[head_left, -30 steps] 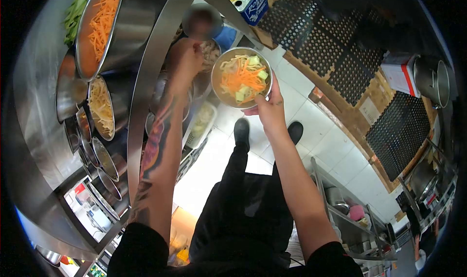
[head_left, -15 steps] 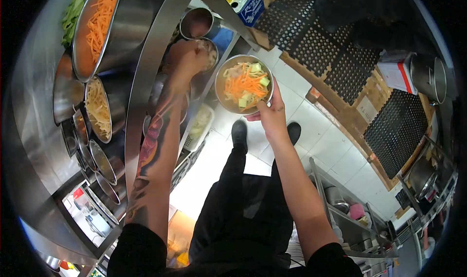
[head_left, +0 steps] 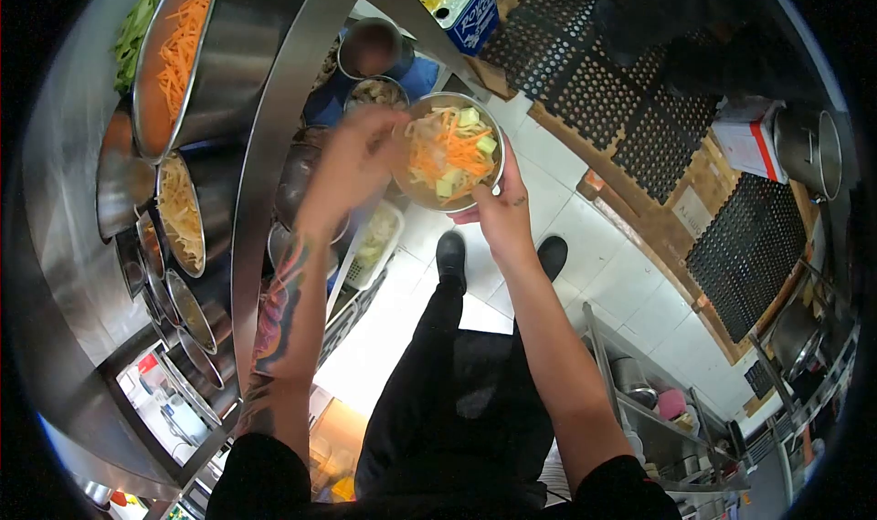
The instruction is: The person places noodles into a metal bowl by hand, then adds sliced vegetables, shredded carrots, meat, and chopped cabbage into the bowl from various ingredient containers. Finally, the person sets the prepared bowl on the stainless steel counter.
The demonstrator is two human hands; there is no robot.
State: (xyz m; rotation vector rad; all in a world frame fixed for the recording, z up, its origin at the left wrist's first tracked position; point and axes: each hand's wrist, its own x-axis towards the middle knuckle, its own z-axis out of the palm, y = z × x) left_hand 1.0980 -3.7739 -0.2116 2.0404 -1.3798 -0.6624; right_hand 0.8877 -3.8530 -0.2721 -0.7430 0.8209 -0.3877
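My right hand (head_left: 505, 205) grips a round metal bowl (head_left: 496, 168) by its near right side, thumb over the rim. In the bowl lie orange carrot shreds (head_left: 461, 159), pale strips and several light green cubes (head_left: 469, 116). My left hand (head_left: 358, 155) is at the bowl's left rim, smeared by motion. Its fingers are bent, and whether they hold anything cannot be made out. Just behind it, on the shelf under the counter edge, stands a metal container with pale greyish pieces (head_left: 376, 91).
Above on the left are metal tubs of carrot shreds (head_left: 187, 45) and pale yellow strips (head_left: 180, 211), beside green leaves (head_left: 139, 31). A steel counter edge (head_left: 265, 146) runs along them. A white basket (head_left: 379, 241) sits lower. Black perforated mats (head_left: 585, 82) lie at the right.
My left hand has moved from the container of pale greyish pieces toward me and right, to the bowl's rim. The bowl has shifted slightly left and up in my right hand.
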